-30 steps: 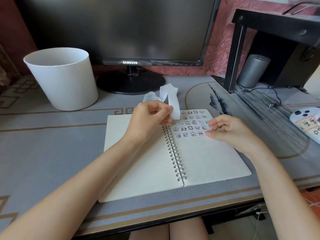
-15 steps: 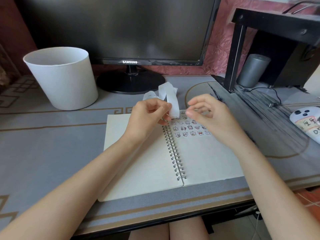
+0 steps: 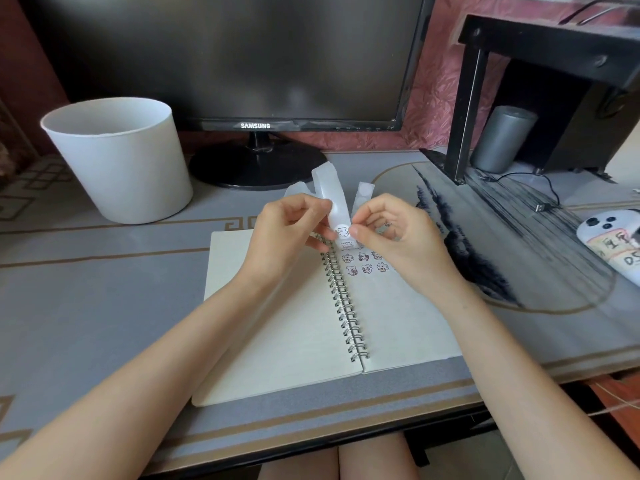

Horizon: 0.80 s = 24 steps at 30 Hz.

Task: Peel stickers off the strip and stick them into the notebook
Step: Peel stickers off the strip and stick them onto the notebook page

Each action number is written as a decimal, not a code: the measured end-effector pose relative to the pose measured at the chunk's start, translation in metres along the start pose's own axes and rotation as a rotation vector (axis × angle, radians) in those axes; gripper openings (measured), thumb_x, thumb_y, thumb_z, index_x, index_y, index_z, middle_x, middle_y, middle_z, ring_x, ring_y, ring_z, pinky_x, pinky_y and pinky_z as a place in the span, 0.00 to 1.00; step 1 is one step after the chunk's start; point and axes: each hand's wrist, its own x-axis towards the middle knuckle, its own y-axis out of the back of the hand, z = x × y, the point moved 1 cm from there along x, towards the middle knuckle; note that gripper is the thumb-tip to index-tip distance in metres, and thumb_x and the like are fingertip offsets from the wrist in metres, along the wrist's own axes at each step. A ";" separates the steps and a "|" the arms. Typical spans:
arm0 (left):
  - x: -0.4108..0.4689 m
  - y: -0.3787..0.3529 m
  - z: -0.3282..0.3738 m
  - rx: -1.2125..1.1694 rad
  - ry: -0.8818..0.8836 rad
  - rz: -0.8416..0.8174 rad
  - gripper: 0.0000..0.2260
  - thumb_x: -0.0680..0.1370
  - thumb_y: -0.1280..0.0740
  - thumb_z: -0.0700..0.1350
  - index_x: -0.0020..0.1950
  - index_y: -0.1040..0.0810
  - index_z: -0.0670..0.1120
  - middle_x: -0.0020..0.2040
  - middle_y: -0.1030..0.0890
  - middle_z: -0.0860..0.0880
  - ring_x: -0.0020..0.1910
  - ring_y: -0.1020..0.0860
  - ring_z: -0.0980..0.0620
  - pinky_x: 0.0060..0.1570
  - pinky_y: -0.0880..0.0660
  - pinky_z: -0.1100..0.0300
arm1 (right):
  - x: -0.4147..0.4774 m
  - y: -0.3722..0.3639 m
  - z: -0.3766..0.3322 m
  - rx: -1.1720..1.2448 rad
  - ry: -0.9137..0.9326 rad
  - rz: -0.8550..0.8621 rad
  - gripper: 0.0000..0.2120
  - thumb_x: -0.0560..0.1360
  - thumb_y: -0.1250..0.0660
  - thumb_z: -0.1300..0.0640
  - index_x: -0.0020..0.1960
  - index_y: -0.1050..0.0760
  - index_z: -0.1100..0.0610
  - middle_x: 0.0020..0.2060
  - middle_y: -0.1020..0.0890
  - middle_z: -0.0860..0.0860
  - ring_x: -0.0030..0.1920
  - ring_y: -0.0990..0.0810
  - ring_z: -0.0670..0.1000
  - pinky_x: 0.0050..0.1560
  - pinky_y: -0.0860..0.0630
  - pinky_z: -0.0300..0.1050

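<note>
Strip (image 3: 327,188) — between left hand (image 3: 287,233), right hand (image 3: 398,239)

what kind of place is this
Probably a home computer desk: a Samsung monitor at the back, a grey speaker-like cylinder to the right, a spiral notebook open in front.

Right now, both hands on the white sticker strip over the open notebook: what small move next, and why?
Probably lift the edge of the small bear-print sticker off the translucent white strip: the right hand pinches the strip right beside it, and the left hand grips the strip steady above the open spiral notebook.
</note>
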 end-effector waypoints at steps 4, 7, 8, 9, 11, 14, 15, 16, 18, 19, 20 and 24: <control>0.000 0.000 0.000 0.001 -0.004 -0.009 0.10 0.80 0.36 0.40 0.42 0.22 0.37 0.35 0.22 0.45 0.32 0.21 0.55 0.32 0.23 0.63 | 0.000 -0.002 0.002 0.021 0.008 0.015 0.07 0.71 0.28 0.62 0.43 0.21 0.51 0.39 0.18 0.47 0.44 0.21 0.51 0.45 0.26 0.43; -0.001 -0.001 0.002 -0.002 -0.009 -0.022 0.12 0.80 0.36 0.41 0.42 0.22 0.35 0.35 0.23 0.46 0.32 0.20 0.55 0.32 0.23 0.63 | 0.001 -0.002 0.003 0.032 0.008 0.035 0.05 0.71 0.28 0.63 0.43 0.20 0.53 0.39 0.17 0.50 0.43 0.20 0.54 0.46 0.24 0.45; -0.001 -0.001 0.002 -0.010 -0.009 -0.026 0.13 0.80 0.37 0.42 0.42 0.22 0.33 0.35 0.24 0.46 0.33 0.20 0.54 0.32 0.22 0.62 | 0.001 -0.002 0.003 0.036 0.008 0.040 0.05 0.71 0.28 0.63 0.43 0.20 0.53 0.39 0.17 0.50 0.43 0.20 0.53 0.47 0.24 0.46; -0.001 -0.002 0.002 -0.024 -0.007 -0.030 0.14 0.80 0.37 0.43 0.43 0.23 0.32 0.35 0.24 0.47 0.33 0.20 0.54 0.33 0.22 0.61 | 0.001 -0.001 0.003 0.041 0.009 0.045 0.06 0.71 0.28 0.63 0.43 0.19 0.53 0.38 0.17 0.49 0.42 0.20 0.51 0.47 0.23 0.46; -0.001 -0.002 0.003 -0.038 0.002 -0.041 0.15 0.80 0.37 0.43 0.45 0.22 0.31 0.36 0.24 0.47 0.35 0.19 0.53 0.34 0.21 0.60 | 0.000 0.000 0.001 0.053 0.006 0.060 0.07 0.71 0.28 0.64 0.42 0.19 0.52 0.38 0.17 0.48 0.40 0.20 0.49 0.46 0.23 0.46; -0.002 -0.003 0.002 -0.005 0.017 -0.071 0.09 0.78 0.34 0.42 0.44 0.20 0.37 0.36 0.20 0.48 0.37 0.18 0.53 0.35 0.22 0.62 | 0.000 0.000 -0.001 0.063 0.008 0.077 0.08 0.72 0.29 0.65 0.43 0.19 0.51 0.37 0.17 0.48 0.39 0.21 0.48 0.46 0.23 0.46; -0.002 -0.003 0.002 -0.004 0.026 -0.078 0.07 0.78 0.33 0.41 0.43 0.20 0.39 0.36 0.19 0.48 0.38 0.18 0.53 0.36 0.21 0.63 | 0.000 0.000 -0.002 0.063 0.011 0.076 0.09 0.72 0.29 0.65 0.43 0.19 0.51 0.37 0.17 0.47 0.39 0.21 0.47 0.46 0.23 0.46; -0.002 -0.003 0.001 -0.008 0.032 -0.086 0.06 0.77 0.32 0.41 0.42 0.20 0.40 0.35 0.19 0.48 0.37 0.18 0.54 0.37 0.21 0.63 | 0.000 0.000 -0.002 0.062 0.014 0.076 0.09 0.72 0.29 0.65 0.43 0.19 0.51 0.37 0.17 0.46 0.39 0.21 0.47 0.47 0.23 0.47; -0.002 -0.003 0.001 -0.014 0.034 -0.094 0.05 0.77 0.32 0.39 0.42 0.20 0.41 0.34 0.19 0.48 0.36 0.18 0.55 0.38 0.20 0.63 | -0.001 0.000 -0.002 0.056 0.019 0.075 0.09 0.72 0.29 0.65 0.43 0.19 0.51 0.37 0.17 0.46 0.40 0.21 0.46 0.47 0.23 0.46; -0.002 -0.003 0.001 -0.015 0.034 -0.095 0.05 0.77 0.32 0.39 0.42 0.20 0.41 0.34 0.19 0.48 0.36 0.19 0.55 0.38 0.20 0.63 | -0.001 0.000 -0.002 0.055 0.021 0.073 0.09 0.72 0.29 0.65 0.42 0.19 0.51 0.37 0.17 0.45 0.40 0.21 0.46 0.47 0.23 0.45; -0.002 -0.003 0.001 -0.016 0.035 -0.094 0.05 0.77 0.32 0.39 0.42 0.20 0.41 0.33 0.19 0.48 0.36 0.19 0.54 0.38 0.20 0.62 | -0.001 -0.001 -0.002 0.054 0.021 0.071 0.09 0.72 0.29 0.65 0.42 0.19 0.51 0.37 0.17 0.46 0.39 0.21 0.46 0.47 0.23 0.45; -0.002 -0.003 0.001 -0.011 0.041 -0.081 0.05 0.77 0.32 0.39 0.42 0.19 0.41 0.33 0.18 0.47 0.36 0.19 0.53 0.39 0.21 0.63 | 0.000 -0.002 0.002 0.025 0.014 0.074 0.08 0.72 0.29 0.65 0.43 0.20 0.51 0.38 0.17 0.46 0.41 0.21 0.50 0.46 0.23 0.49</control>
